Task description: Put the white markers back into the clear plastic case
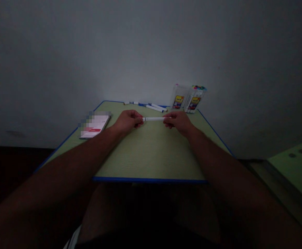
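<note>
A white marker [154,119] lies level between my two hands, above the middle of the table. My left hand [130,121] pinches its left end, just beside a dark ring on the barrel. The right end sits between the thumb and fingers of my right hand [177,121]. Both tips of the marker are hidden by my fingers. Behind my hands, a few more white markers [154,108] lie loose near the table's back edge, two of them side by side.
Two clear plastic marker cases [194,99] stand at the back right; the right one holds several markers with coloured ends. A tablet or phone with a lit screen [95,126] rests at the left. The pale green table [151,159] has a blue edge and meets a wall [140,52].
</note>
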Available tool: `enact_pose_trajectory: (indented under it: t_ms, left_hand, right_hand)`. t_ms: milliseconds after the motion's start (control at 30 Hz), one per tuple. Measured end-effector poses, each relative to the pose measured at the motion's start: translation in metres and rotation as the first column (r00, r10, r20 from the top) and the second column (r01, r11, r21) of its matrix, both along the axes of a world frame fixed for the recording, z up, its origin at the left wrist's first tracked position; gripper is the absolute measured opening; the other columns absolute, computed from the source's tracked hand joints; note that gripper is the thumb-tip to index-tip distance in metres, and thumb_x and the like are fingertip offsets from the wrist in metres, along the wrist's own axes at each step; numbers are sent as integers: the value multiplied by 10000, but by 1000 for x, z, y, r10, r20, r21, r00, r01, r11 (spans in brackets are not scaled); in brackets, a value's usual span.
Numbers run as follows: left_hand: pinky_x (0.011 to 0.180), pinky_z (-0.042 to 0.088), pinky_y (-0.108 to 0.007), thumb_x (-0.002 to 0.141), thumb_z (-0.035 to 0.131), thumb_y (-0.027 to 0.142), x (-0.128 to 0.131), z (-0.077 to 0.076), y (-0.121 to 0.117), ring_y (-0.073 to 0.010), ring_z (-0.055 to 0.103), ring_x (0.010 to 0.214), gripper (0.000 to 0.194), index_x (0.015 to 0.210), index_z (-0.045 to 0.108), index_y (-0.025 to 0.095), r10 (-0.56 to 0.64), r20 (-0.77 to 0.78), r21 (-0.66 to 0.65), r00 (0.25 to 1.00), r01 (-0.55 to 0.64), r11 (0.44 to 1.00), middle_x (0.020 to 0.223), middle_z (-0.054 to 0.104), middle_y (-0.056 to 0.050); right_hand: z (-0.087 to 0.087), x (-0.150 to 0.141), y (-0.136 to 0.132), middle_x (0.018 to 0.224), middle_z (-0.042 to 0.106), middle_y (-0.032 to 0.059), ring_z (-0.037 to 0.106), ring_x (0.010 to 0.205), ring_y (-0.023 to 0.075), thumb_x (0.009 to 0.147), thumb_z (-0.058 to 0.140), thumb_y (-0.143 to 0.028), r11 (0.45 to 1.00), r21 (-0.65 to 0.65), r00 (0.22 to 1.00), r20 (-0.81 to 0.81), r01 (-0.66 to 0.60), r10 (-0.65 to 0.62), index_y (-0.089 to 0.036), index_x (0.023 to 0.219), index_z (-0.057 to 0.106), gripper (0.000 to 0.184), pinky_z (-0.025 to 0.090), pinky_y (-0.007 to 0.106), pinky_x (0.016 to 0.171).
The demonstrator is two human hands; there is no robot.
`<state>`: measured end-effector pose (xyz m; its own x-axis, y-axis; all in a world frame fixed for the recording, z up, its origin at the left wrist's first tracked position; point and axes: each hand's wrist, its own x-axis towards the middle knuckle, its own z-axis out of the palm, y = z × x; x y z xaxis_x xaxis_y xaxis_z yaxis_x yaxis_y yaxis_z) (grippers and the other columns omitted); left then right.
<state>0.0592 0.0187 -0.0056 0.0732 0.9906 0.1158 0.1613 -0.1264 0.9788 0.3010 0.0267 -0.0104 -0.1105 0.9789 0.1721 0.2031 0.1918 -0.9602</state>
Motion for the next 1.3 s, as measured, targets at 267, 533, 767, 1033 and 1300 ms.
enact_pose_trajectory:
  t_ms: [267,533,767,1033,1300]
  left_hand:
    - [489,397,-246,750,686,76,-1,-3,2,-90,513,475,132,658,629,150,0,-39,5,999,0,1000,605,661,-23]
    - [477,382,-243,740,686,80,1,2,-2,-89,504,466,133,649,623,154,20,-59,38,998,-18,999,581,641,-15]
    - [514,424,-245,763,668,90,7,0,-4,-97,537,503,95,718,622,160,-1,-53,22,999,2,1000,631,667,-16]
    - [534,422,-253,733,719,164,3,0,-1,-110,544,505,73,780,664,160,33,-138,101,990,-20,995,589,639,6]
    - [549,447,-247,708,778,243,11,1,-8,-119,596,531,178,816,670,153,-17,-97,172,995,34,985,595,672,-3]
  right_hand:
    - [2,-2,-1,583,684,29,601,468,104,695,741,-108,1000,0,1000,-19,0,0,-129,751,739,59,485,189,420]
    - [2,-4,-1,573,675,23,589,462,94,693,767,-147,998,60,1000,1,-10,10,-122,772,743,85,492,182,419]
    - [5,3,-2,590,676,19,579,458,95,717,742,-176,996,89,998,65,-3,-3,-132,808,747,102,477,188,409]
    - [0,4,2,626,664,-2,558,517,106,687,763,-228,972,231,950,290,46,-115,-152,851,756,181,453,231,506]
    - [-6,-9,-1,802,730,-12,643,733,148,713,775,-229,924,374,877,466,-74,-118,-217,895,767,183,461,275,700]
